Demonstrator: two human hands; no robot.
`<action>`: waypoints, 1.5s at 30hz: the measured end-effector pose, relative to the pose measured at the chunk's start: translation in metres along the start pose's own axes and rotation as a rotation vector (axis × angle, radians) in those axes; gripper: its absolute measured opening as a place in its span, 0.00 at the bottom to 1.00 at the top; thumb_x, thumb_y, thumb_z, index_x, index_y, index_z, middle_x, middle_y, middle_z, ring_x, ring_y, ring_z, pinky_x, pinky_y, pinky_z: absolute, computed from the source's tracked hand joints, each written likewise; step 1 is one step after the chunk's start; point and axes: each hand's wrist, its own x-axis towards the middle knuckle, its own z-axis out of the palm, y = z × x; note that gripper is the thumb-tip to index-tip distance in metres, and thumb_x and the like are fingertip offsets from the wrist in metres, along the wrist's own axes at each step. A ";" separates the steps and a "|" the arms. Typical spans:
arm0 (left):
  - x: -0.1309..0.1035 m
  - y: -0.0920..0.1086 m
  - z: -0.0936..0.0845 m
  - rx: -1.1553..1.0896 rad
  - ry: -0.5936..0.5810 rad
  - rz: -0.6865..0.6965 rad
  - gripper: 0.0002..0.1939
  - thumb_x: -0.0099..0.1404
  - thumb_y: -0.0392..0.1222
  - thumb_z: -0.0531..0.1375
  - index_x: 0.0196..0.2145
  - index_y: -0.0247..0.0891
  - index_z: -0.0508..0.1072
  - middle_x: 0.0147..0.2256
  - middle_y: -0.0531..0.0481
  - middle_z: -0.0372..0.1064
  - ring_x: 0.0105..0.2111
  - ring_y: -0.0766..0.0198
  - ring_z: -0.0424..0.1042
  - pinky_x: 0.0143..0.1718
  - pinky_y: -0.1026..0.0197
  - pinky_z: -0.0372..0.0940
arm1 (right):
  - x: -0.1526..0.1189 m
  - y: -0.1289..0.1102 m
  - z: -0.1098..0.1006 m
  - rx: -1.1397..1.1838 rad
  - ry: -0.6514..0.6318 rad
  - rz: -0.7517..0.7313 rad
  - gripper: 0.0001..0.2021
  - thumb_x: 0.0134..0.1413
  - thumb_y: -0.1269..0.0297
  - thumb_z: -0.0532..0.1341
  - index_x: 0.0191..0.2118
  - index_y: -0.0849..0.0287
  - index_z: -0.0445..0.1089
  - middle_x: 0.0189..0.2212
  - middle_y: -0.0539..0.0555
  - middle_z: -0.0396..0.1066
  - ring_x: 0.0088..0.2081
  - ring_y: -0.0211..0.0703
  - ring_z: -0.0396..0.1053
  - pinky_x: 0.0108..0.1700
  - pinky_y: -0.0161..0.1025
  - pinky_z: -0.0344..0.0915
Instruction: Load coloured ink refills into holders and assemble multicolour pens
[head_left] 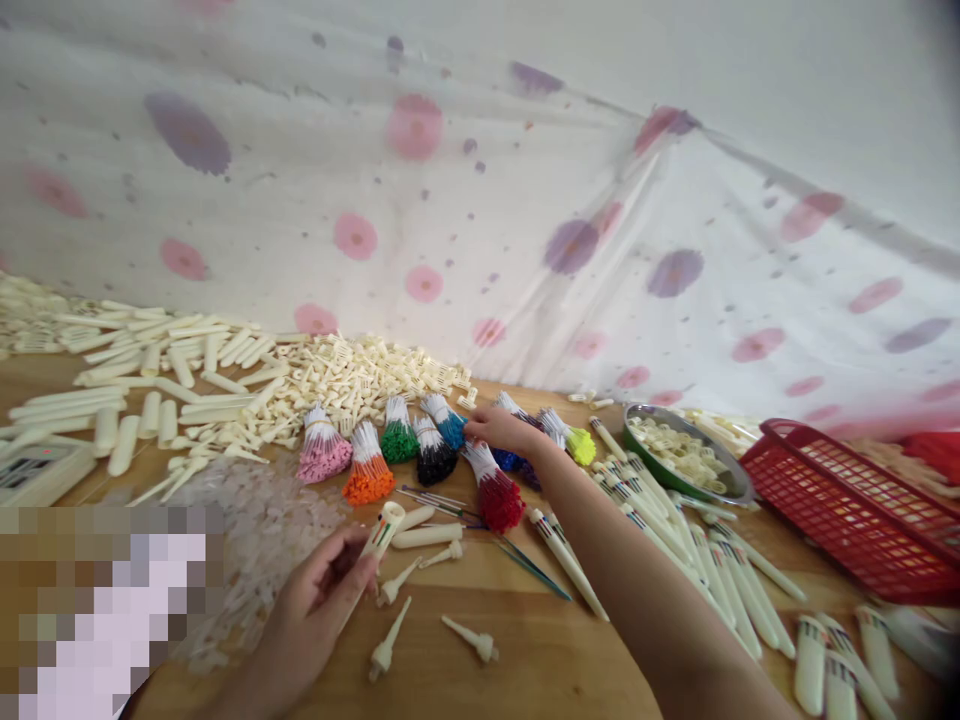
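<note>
My left hand (319, 590) is closed around a cream multicolour pen barrel (384, 528), its open top pointing up and coloured sliders showing near the rim. My right hand (499, 428) reaches forward among bundles of pen refills, fingertips pinched together between the light-blue bundle (452, 425) and the red bundle (501, 500). Whatever those fingertips hold is too small to make out. Pink (324, 455), orange (368, 475), green (399, 440) and black bundles (435, 460) stand to their left. Loose refills (439, 500) and cream pointed plugs (394, 640) lie near my left hand.
Cream barrels (180, 350) and small parts (360, 370) are heaped at the back left. Clear plastic pieces (247, 550) spread beside my left hand. On the right are assembled pens (720, 570), a bowl of cream rings (686, 455) and a red basket (847, 510). Tweezers (532, 568) lie centrally.
</note>
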 end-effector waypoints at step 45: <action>-0.005 0.004 -0.001 0.448 0.032 0.597 0.09 0.58 0.33 0.60 0.36 0.43 0.69 0.34 0.50 0.69 0.36 0.61 0.71 0.38 0.62 0.66 | -0.128 -0.007 0.057 0.918 -0.495 -0.059 0.11 0.40 0.66 0.56 0.14 0.60 0.57 0.08 0.46 0.62 0.09 0.27 0.56 0.11 0.26 0.42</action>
